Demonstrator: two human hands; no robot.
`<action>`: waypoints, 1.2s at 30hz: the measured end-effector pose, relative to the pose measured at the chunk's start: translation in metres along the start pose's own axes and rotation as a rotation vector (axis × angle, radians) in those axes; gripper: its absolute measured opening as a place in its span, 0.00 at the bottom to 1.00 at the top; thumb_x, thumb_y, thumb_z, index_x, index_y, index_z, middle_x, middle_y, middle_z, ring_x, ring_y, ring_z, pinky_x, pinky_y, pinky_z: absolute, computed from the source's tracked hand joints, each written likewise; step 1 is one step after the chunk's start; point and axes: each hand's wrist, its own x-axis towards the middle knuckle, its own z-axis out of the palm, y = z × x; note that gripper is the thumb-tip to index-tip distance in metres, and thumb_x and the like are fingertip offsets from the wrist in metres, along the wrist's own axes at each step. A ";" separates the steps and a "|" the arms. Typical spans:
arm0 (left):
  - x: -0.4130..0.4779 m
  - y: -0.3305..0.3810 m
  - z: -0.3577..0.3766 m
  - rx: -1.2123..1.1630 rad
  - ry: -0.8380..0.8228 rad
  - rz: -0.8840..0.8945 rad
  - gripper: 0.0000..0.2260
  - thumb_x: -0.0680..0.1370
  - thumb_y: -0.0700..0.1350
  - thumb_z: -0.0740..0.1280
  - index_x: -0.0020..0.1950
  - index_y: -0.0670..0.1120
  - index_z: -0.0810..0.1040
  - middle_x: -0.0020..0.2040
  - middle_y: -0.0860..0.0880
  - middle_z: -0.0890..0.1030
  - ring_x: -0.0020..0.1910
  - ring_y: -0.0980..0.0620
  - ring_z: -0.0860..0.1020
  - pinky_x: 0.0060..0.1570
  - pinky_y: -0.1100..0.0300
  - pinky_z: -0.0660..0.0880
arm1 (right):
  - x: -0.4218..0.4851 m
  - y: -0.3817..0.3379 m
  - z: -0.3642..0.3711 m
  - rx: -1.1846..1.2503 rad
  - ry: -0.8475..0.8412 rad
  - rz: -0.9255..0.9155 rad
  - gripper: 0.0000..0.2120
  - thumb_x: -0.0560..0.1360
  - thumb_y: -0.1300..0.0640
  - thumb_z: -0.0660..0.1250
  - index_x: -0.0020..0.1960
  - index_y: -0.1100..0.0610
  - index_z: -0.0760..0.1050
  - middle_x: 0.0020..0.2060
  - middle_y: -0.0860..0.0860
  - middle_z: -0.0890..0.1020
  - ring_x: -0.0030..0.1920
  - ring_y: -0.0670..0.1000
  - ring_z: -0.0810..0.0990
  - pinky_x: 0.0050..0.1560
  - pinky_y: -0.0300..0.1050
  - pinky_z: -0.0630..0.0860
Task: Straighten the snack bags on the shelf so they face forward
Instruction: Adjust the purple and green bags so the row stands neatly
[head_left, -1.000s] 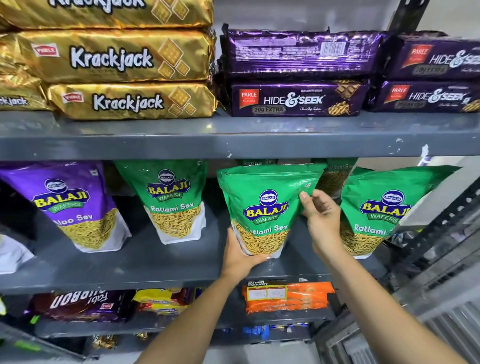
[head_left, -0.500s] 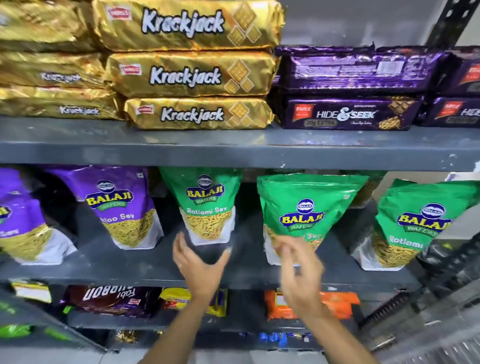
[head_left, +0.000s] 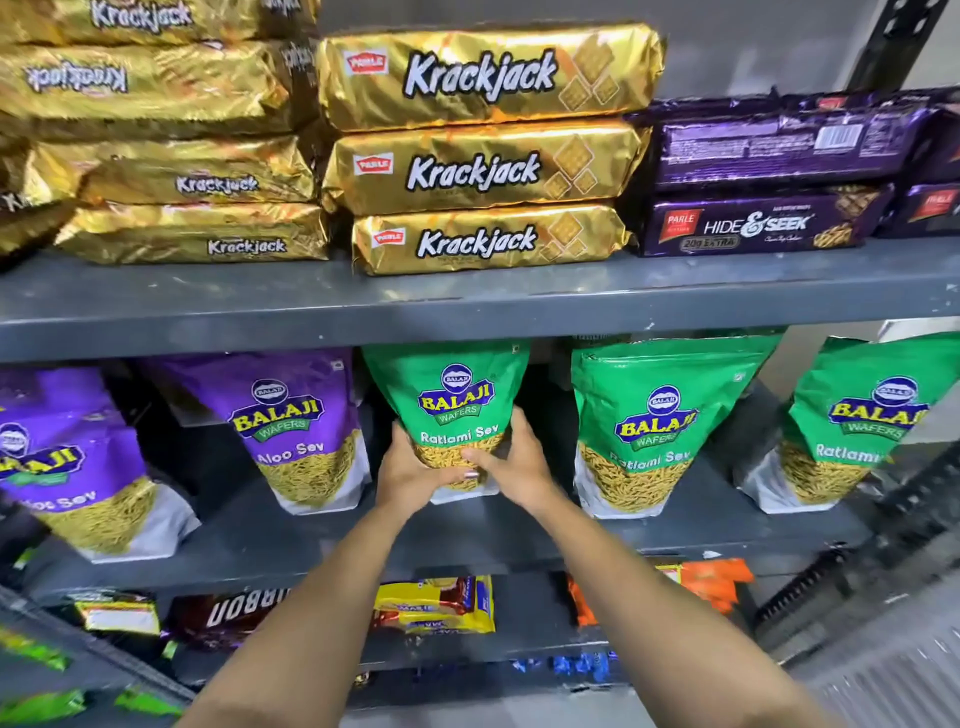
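Note:
A green Balaji Ratlami Sev bag (head_left: 453, 395) stands upright on the grey middle shelf (head_left: 467, 540), label to the front. My left hand (head_left: 408, 475) grips its lower left side and my right hand (head_left: 511, 462) grips its lower right, fingers over the bottom of the bag. To its right stand two more green Ratlami Sev bags (head_left: 660, 421) (head_left: 857, 421). Left of it stand a purple Aloo Sev bag (head_left: 301, 421) and a second purple bag (head_left: 67, 457), which leans left.
The upper shelf (head_left: 467, 306) holds stacked gold Krackjack packs (head_left: 483, 156) and purple Hide & Seek packs (head_left: 758, 223). The lower shelf has Bourbon (head_left: 228, 613), yellow (head_left: 436, 605) and orange (head_left: 711, 582) packs. A dark metal upright (head_left: 898, 31) stands at the right.
Both hands left the green bag further right, crossed to the left and closed on the lower part of the neighbouring green bag. The view shifted left.

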 end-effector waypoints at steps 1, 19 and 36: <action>-0.004 -0.001 -0.001 -0.003 -0.009 0.005 0.43 0.53 0.44 0.84 0.62 0.48 0.66 0.52 0.53 0.80 0.51 0.51 0.79 0.50 0.59 0.74 | -0.005 0.001 0.000 0.011 0.002 -0.003 0.32 0.61 0.49 0.77 0.61 0.47 0.67 0.56 0.48 0.80 0.56 0.47 0.78 0.57 0.47 0.76; -0.045 -0.014 -0.012 -0.039 -0.080 0.069 0.45 0.54 0.49 0.84 0.65 0.53 0.64 0.57 0.54 0.80 0.57 0.53 0.78 0.58 0.54 0.76 | -0.049 0.013 0.001 -0.023 0.029 -0.073 0.35 0.65 0.46 0.76 0.67 0.50 0.66 0.60 0.46 0.78 0.61 0.44 0.74 0.61 0.43 0.72; -0.055 -0.020 -0.009 -0.113 -0.090 0.122 0.41 0.57 0.50 0.83 0.63 0.62 0.64 0.60 0.58 0.77 0.60 0.66 0.75 0.62 0.55 0.76 | -0.050 0.027 0.001 -0.044 0.022 -0.148 0.39 0.64 0.41 0.73 0.70 0.49 0.61 0.66 0.46 0.73 0.68 0.47 0.70 0.67 0.54 0.70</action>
